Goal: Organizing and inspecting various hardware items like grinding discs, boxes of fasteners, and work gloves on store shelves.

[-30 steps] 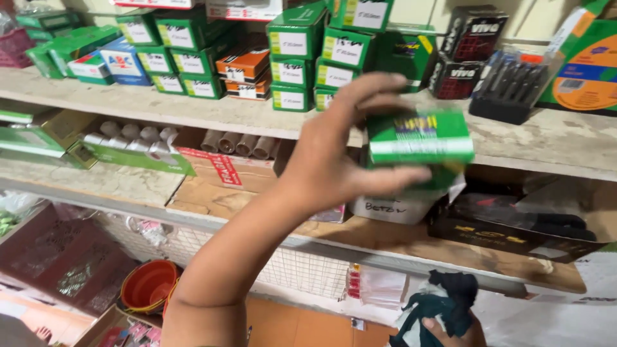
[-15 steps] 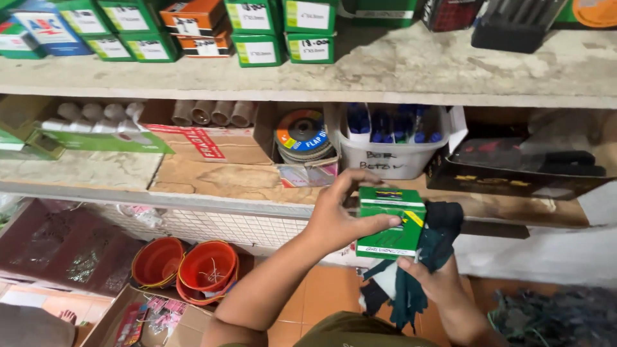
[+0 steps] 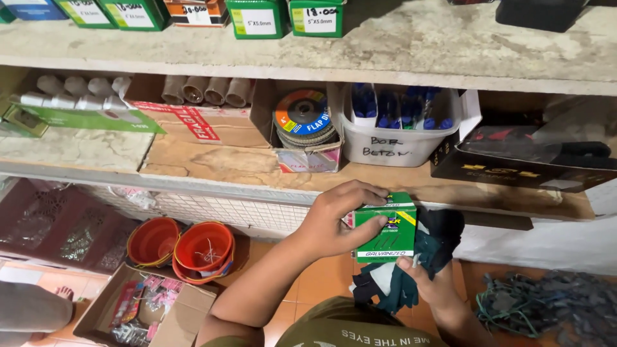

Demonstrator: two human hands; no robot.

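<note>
Fingers point(image 3: 360, 193) of the left hand point(image 3: 337, 222) curl over the top and left side of a small green box point(image 3: 387, 228), thumb pressed on its front, closed firmly around it. The box stands nearly upright, long axis vertical, printed face toward the camera, just below the near edge of the wooden shelf point(image 3: 212, 164). The right hand point(image 3: 427, 283), beneath the box, clutches a dark cloth point(image 3: 411, 270), thumb touching the box's lower edge.
</note>
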